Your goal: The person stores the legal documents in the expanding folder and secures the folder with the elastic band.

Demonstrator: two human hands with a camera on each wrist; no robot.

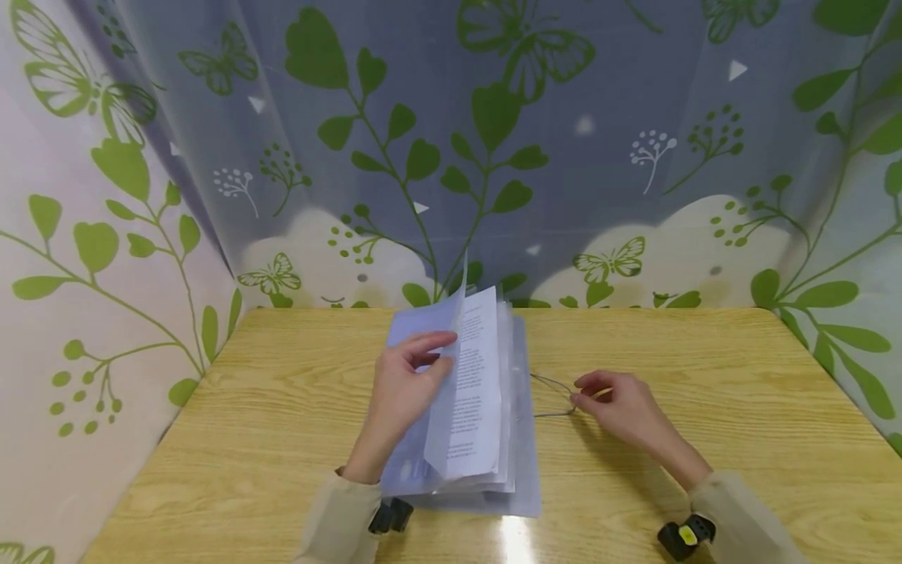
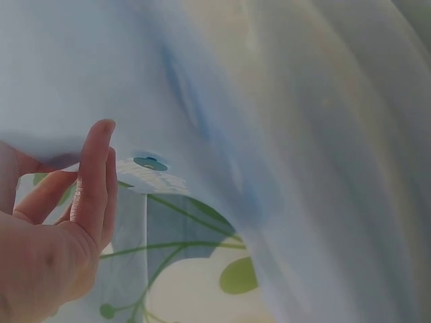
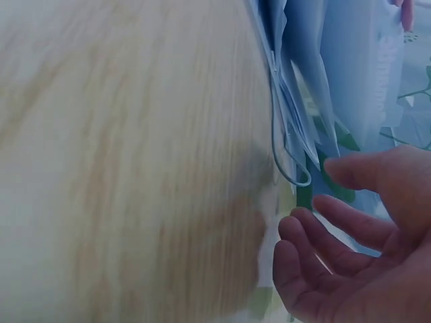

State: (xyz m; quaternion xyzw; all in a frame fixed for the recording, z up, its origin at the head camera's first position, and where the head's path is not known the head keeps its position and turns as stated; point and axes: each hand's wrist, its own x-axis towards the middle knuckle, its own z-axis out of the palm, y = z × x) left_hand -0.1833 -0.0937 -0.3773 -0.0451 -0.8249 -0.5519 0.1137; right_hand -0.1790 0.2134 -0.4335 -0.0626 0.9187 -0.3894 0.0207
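A translucent blue document folder lies on the table with its front cover raised. Beneath the cover, a printed page and several clear sleeves show. My left hand pinches the raised cover near its free edge, between thumb and fingers. In the left wrist view, a round teal button sits on the cover. A thin elastic cord loops out from the folder's right side. My right hand is at the loop's end; in the right wrist view, its thumb and fingers are apart, with the cord just beyond them.
The wooden table carries the folder in the middle. A curtain with green leaves and butterflies hangs behind the table's far edge and along both sides. Each wrist bears a small black camera, the right one with a yellow mark.
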